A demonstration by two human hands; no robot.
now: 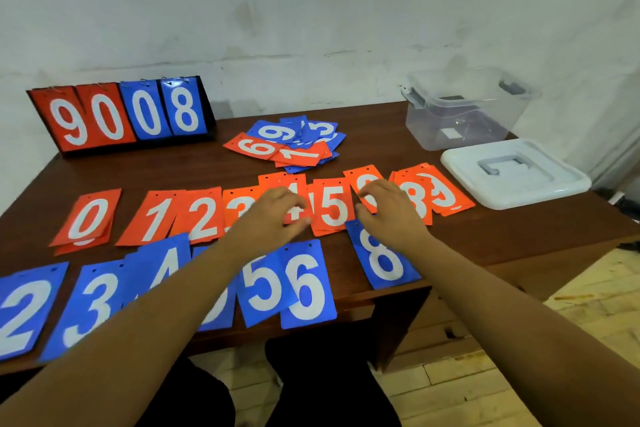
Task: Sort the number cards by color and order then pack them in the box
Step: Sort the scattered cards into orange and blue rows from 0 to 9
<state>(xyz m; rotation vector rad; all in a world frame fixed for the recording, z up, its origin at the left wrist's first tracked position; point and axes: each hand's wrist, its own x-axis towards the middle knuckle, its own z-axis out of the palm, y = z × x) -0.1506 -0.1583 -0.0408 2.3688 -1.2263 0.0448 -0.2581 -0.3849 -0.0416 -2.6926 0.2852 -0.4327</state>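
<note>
We are mid-sort, and both hands sit in the orange row. Our left hand [270, 215] lies on the orange 4 [280, 183] with its fingers curled at the card's right edge. The fingertips are blurred, so we cannot tell whether they pinch the card or only press it. Our right hand [391, 211] covers the tilted orange card [363, 180] between the orange 5 [332, 208] and the orange 8 [417, 199]. Its fingers are bent over the card, and again we cannot tell if this is a grip or a nudge.

The unsorted pile [294, 144] of mixed orange and blue cards lies straight beyond our hands, farther back on the surface [173, 166]. It sits almost in line with the left hand, which is the nearer one. The sorted cards lie with their long axes running away from us, most leaning a little sideways. The pile's cards lie fanned at many angles.

The blue row runs along the near edge, with a gap between the blue 6 [308, 288] and the blue 8 [381, 256]. We judge a card from the pile belongs there.

The clear box [433, 125] stands open at the far right, well apart from the rows, and its lid [540, 184] lies just in front of it. The right hand is the closer one for packing. That step looks some way off while the pile is unsorted.
</note>
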